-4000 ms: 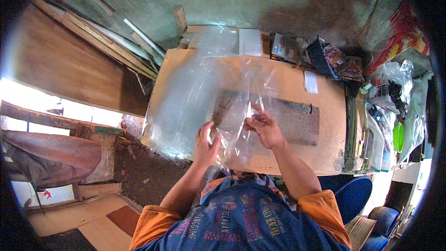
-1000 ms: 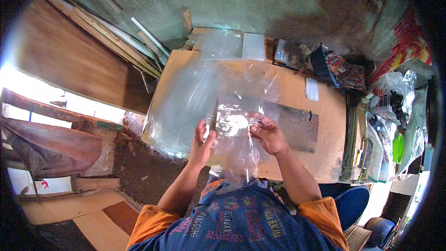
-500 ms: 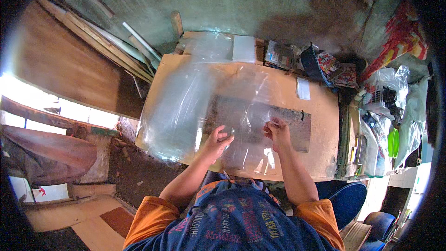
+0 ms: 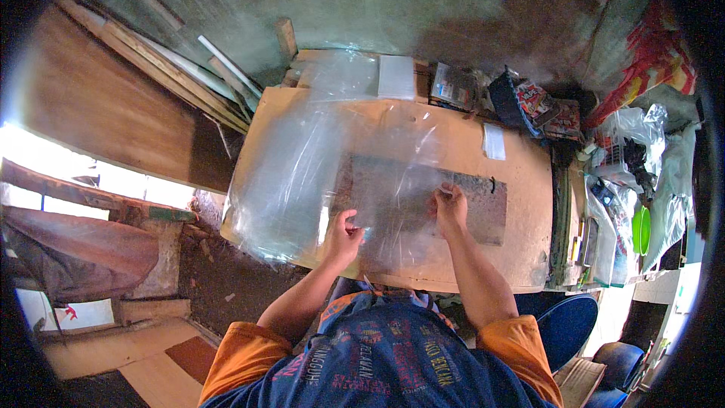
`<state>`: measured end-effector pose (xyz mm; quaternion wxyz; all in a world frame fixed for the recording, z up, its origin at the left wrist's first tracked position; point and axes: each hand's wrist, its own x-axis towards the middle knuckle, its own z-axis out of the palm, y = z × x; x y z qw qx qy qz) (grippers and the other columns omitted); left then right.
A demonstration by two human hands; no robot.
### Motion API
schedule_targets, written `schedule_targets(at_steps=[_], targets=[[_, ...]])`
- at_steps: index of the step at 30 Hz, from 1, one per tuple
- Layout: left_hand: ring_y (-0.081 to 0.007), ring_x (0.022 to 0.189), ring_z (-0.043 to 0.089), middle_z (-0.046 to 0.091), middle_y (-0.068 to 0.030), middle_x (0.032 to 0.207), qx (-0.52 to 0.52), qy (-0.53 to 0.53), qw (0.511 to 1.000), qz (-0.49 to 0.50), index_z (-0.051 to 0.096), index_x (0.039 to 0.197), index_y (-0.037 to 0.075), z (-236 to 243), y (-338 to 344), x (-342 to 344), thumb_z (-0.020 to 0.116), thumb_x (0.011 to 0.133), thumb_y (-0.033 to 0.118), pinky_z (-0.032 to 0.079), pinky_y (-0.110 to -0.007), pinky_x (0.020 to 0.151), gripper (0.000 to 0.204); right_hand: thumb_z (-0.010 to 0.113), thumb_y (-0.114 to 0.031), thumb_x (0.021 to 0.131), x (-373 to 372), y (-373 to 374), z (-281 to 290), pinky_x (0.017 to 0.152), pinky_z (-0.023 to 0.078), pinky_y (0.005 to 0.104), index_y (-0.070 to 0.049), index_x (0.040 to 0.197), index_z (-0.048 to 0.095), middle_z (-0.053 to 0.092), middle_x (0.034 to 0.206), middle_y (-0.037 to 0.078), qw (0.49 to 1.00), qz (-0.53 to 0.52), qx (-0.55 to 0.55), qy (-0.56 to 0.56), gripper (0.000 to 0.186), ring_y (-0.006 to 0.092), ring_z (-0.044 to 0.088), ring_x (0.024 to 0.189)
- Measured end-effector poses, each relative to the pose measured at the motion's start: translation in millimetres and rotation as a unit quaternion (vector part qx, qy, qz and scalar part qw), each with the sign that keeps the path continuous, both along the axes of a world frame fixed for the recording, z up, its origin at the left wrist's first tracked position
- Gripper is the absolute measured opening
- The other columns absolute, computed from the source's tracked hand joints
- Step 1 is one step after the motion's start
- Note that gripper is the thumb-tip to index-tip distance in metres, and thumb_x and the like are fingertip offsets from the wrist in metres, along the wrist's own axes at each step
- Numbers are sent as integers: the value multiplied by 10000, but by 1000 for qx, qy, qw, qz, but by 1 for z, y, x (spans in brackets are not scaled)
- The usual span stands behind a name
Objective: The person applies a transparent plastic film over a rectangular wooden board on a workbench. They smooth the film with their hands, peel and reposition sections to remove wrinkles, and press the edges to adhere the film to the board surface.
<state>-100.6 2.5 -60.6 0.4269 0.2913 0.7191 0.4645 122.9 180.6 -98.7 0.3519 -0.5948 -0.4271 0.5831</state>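
A thin clear plastic sheet (image 4: 393,238) lies before me over the table and part of a dark, flat rectangular board (image 4: 479,215). My left hand (image 4: 343,240) is closed in a pinch at the left edge of the sheet, low on the table. Farther away and to the right, my right hand (image 4: 450,208) pinches the sheet's opposite edge. Left of them rests a thick pile of clear plastic sheets (image 4: 283,174), its near end hanging about the table's front edge. Whether the sheet is one layer or a bag I cannot tell.
The tan tabletop (image 4: 521,257) carries a small white paper (image 4: 494,142) at its far right. Along the back stand a white pad (image 4: 396,78), packets and a dark blue container (image 4: 513,106). Plastic bags and a green round thing (image 4: 640,231) hang at right. A blue chair (image 4: 566,332) stands near.
Both hands have closed from looser fingers into pinches on the plastic. The right hand has moved slightly away from me, and the left slightly toward its own side. The sheet has shifted between them.
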Motion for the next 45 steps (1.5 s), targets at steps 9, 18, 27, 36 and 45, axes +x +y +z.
schedule_targets(at_steps=[9, 18, 27, 36, 45], targets=[[-363, 1500, 238, 362, -135, 1582, -64, 427, 888, -160, 387, 1522, 159, 32, 0, -4, 550, 989, 432, 145, -619, 1186, 620, 788, -155, 804, -13, -2, 28, 1037, 439, 470, -72, 1484, 366, 508, 1352, 215, 909, 62, 180, -372, 804, 389, 499, 1242], [-377, 1518, 190, 276, -135, 1627, -80, 475, 867, -125, 399, 1525, 164, 15, 26, -32, 520, 996, 423, 110, -676, 1163, 602, 789, -154, 789, 1, -10, 37, 1091, 378, 493, -75, 1500, 362, 469, 1400, 213, 886, 52, 251, -387, 833, 409, 436, 1289], [-264, 1437, 367, 467, -80, 1504, -197, 496, 845, -17, 520, 1412, 187, -11, -23, -126, 621, 950, 263, 254, -615, 1098, 479, 758, -140, 815, 5, -24, 42, 1077, 387, 493, -43, 1405, 455, 513, 1346, 216, 894, 50, 288, -340, 670, 407, 466, 1256], [-274, 982, 637, 703, -29, 996, -59, 513, 853, 80, 705, 947, 156, -17, -21, -152, 656, 914, 196, 422, -444, 883, 71, 756, -138, 825, -29, -34, 66, 1007, 435, 488, -37, 1274, 579, 617, 1224, 185, 883, 110, 341, -304, 493, 401, 551, 1163], [-277, 968, 638, 703, -57, 1025, 124, 516, 844, 76, 683, 945, 92, 85, -26, -77, 690, 887, 126, 438, -421, 851, 68, 648, -457, 957, -98, -73, 94, 885, 477, 397, -62, 1090, 696, 704, 1009, 96, 948, 301, -43, 92, 419, 224, 646, 978]])
